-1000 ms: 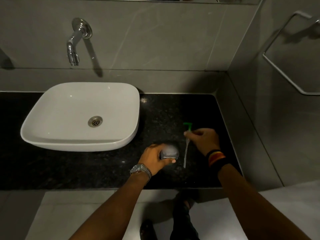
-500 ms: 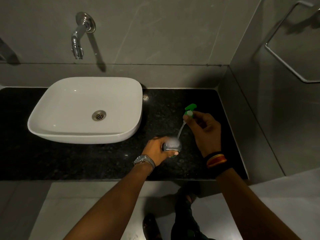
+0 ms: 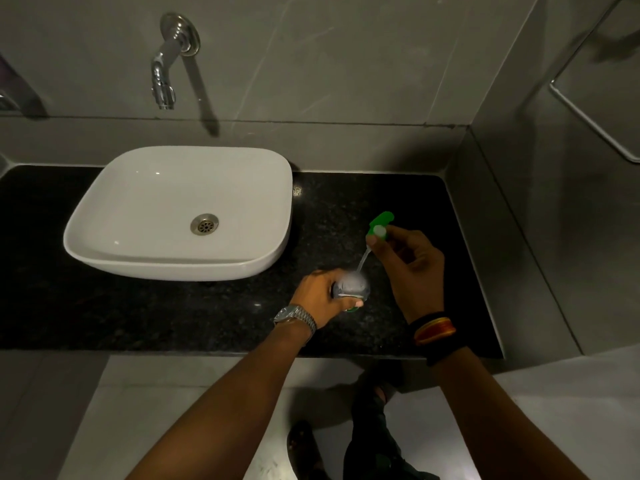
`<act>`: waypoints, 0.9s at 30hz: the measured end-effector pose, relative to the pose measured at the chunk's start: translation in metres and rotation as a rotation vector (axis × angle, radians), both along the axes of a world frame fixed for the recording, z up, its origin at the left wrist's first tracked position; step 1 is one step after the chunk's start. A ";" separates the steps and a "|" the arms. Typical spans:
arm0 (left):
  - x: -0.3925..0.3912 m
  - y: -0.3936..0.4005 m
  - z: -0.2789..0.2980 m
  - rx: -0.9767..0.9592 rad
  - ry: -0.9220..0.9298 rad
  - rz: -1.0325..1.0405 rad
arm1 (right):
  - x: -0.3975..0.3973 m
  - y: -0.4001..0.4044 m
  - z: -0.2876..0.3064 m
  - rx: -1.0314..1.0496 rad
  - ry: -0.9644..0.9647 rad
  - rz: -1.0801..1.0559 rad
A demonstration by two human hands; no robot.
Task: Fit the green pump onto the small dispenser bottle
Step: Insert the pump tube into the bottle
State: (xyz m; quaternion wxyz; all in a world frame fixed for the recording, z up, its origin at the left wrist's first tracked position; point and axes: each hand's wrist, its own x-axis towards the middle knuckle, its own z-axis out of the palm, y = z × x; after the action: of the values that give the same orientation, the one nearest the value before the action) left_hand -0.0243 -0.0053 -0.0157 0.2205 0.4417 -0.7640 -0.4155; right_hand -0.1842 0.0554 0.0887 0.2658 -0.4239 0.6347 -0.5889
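The small dispenser bottle (image 3: 351, 287) stands on the black granite counter (image 3: 346, 209), seen from above, its top blurred. My left hand (image 3: 320, 297) wraps around it from the left. My right hand (image 3: 408, 268) pinches the green pump (image 3: 380, 224) by its collar, above and to the right of the bottle. The pump's clear dip tube (image 3: 364, 259) slants down-left, and its lower end meets the bottle's top; whether it is inside the opening I cannot tell.
A white basin (image 3: 104, 216) sits on the counter to the left, under a chrome wall tap (image 3: 162, 77). A tiled side wall with a metal towel rail (image 3: 588, 116) bounds the counter on the right. The counter's front edge lies just behind my wrists.
My right hand lifted the green pump from lying low beside the bottle and swung its tube tip over to the bottle's top. The left hand kept its hold on the bottle.
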 end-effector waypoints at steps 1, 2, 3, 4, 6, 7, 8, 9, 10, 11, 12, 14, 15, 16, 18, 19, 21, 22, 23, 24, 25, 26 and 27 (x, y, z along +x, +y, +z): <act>0.000 0.000 0.001 -0.007 -0.004 0.000 | 0.002 0.001 -0.004 0.003 0.043 0.014; 0.000 0.000 0.001 -0.012 -0.011 0.000 | 0.005 0.004 -0.008 0.011 0.080 0.028; 0.001 0.000 0.001 -0.015 -0.017 0.000 | 0.008 0.006 -0.014 0.026 0.106 0.040; 0.001 0.000 0.000 -0.017 -0.022 0.002 | 0.011 0.008 -0.022 0.050 0.132 0.051; 0.002 0.000 -0.002 -0.030 -0.026 0.003 | 0.015 0.011 -0.039 0.138 0.217 0.040; 0.002 0.000 -0.003 -0.038 -0.028 0.004 | 0.016 0.011 -0.047 0.195 0.259 0.016; 0.001 -0.001 -0.003 -0.043 -0.030 0.005 | 0.015 0.010 -0.054 0.241 0.289 -0.007; 0.001 -0.001 -0.003 -0.042 -0.033 0.007 | 0.013 0.009 -0.058 0.272 0.309 -0.024; 0.001 -0.001 -0.004 -0.044 -0.038 0.009 | 0.011 0.008 -0.061 0.292 0.323 -0.024; 0.001 -0.001 -0.004 -0.047 -0.044 0.013 | 0.009 0.008 -0.062 0.305 0.343 -0.008; 0.002 -0.001 -0.004 -0.048 -0.045 0.013 | 0.008 0.008 -0.062 0.316 0.365 0.022; 0.002 -0.001 -0.005 -0.042 -0.032 0.011 | 0.005 0.009 -0.060 0.316 0.395 0.103; 0.002 -0.001 -0.005 -0.039 -0.029 0.008 | 0.004 0.009 -0.058 0.302 0.406 0.139; 0.002 -0.001 -0.003 -0.040 -0.029 0.003 | 0.004 0.008 -0.056 0.290 0.425 0.167; 0.002 -0.001 -0.003 -0.031 -0.023 -0.005 | 0.004 0.006 -0.053 0.289 0.479 0.184; 0.002 -0.001 -0.002 -0.029 -0.020 -0.008 | 0.004 0.005 -0.052 0.296 0.496 0.174; 0.002 0.000 -0.002 -0.029 -0.022 -0.012 | 0.005 0.001 -0.053 0.318 0.550 0.127; 0.002 0.000 -0.001 -0.028 -0.019 -0.014 | 0.006 -0.001 -0.054 0.328 0.577 0.106; 0.002 0.000 -0.001 -0.025 -0.016 -0.016 | 0.007 -0.002 -0.054 0.334 0.587 0.097; 0.001 0.000 -0.002 -0.024 -0.014 -0.017 | 0.008 -0.002 -0.054 0.344 0.578 0.103; 0.001 -0.001 -0.001 -0.025 -0.017 -0.018 | 0.008 -0.002 -0.054 0.353 0.560 0.123; 0.001 -0.001 -0.001 -0.025 -0.022 -0.018 | 0.006 -0.001 -0.055 0.352 0.546 0.151; 0.002 0.000 0.000 -0.027 -0.025 -0.017 | 0.005 0.000 -0.057 0.334 0.548 0.176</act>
State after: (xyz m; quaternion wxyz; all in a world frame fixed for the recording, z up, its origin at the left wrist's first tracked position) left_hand -0.0228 -0.0057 -0.0161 0.2134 0.4373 -0.7760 -0.4014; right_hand -0.1796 0.0554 0.0320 0.2009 -0.5703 0.7314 -0.3154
